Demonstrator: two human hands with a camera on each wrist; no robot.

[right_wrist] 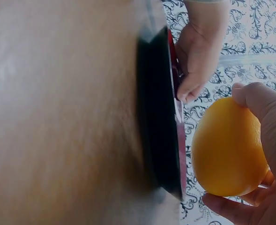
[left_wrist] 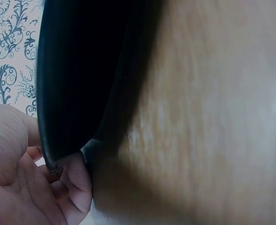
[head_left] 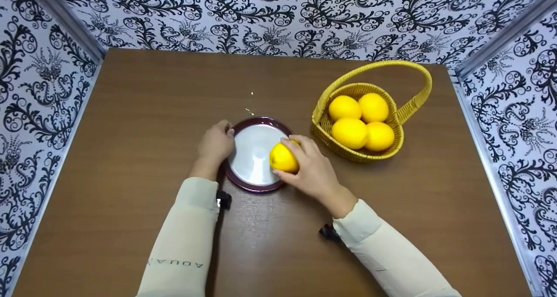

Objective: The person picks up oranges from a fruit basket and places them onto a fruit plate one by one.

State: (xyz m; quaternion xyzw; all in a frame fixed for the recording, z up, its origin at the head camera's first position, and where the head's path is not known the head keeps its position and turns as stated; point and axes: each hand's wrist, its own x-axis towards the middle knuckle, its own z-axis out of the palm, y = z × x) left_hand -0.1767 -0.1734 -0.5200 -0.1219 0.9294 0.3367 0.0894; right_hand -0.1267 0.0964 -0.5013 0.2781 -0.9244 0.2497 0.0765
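The left hand [head_left: 216,145] pinches the plate [head_left: 251,153] (likely to keep it still), while the right hand [head_left: 314,168] grips a fruit [head_left: 283,158] above it.

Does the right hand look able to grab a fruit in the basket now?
Probably not as it is: the right hand holds a fruit. Once freed, the way looks clear: the basket stands close by, open on top, with nothing between.
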